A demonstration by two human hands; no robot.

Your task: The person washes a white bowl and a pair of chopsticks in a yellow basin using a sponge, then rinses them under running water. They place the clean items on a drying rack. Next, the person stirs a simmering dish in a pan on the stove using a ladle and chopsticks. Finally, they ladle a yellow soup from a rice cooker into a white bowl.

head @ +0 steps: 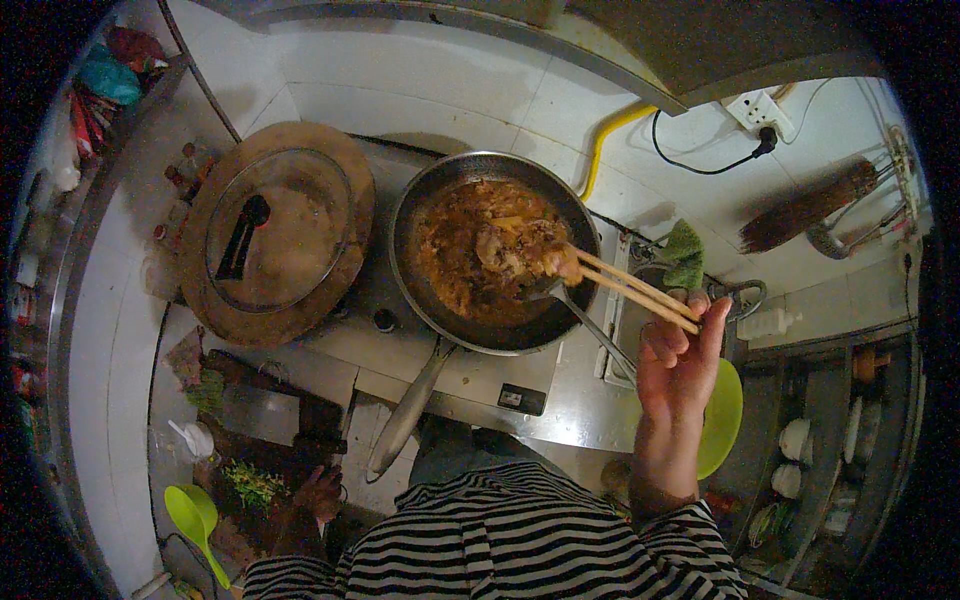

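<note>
My right hand (679,352) grips a pair of wooden chopsticks (637,291). Their tips are at a clump of food (559,262) over the frying pan (401,281), which holds brown, saucy food (457,262). The metal handle of a utensil (592,330) leans over the pan's right rim, its far end partly behind my right hand. Toward me points the pan's long handle (409,412). Low on the left, my left hand (321,493) is beside chopped greens (255,484) on a dark board, below a cleaver (262,412); its fingers are too dim to read.
Left of the pan, a glass lid (300,240) with a black handle lies on a large round brown board (352,180). A green ladle (191,510) and a white container (199,439) are at lower left. A sink (622,330) and a green basin (721,420) are at right.
</note>
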